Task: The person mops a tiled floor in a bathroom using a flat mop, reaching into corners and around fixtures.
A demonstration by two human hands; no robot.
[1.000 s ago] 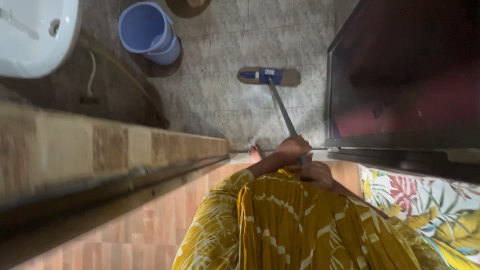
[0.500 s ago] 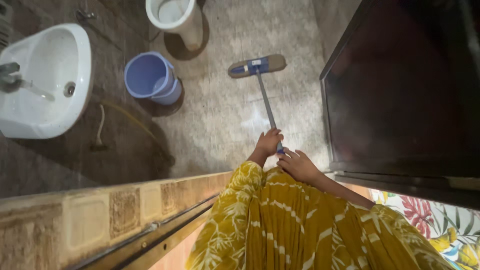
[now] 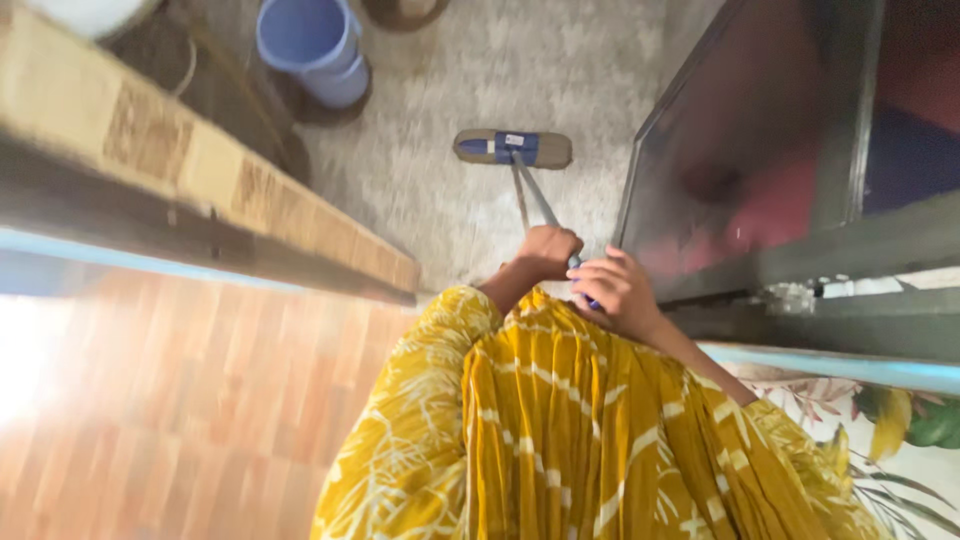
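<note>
While gripping the mop handle (image 3: 540, 200) with both hands' fingers clamped, pulled the mop head (image 3: 513, 148) back nearer across the floor (image 3: 440, 190), beside the bucket (image 3: 312, 45).

I see a grey speckled floor (image 3: 450, 190) with a flat mop head (image 3: 512, 148) lying on it. A blue bucket (image 3: 312, 45) stands further off (top edge), beside a round brown base (image 3: 403, 10).

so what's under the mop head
The mop head lies flat on the speckled grey floor. The patch beneath it is covered, so its state cannot be seen.
</note>
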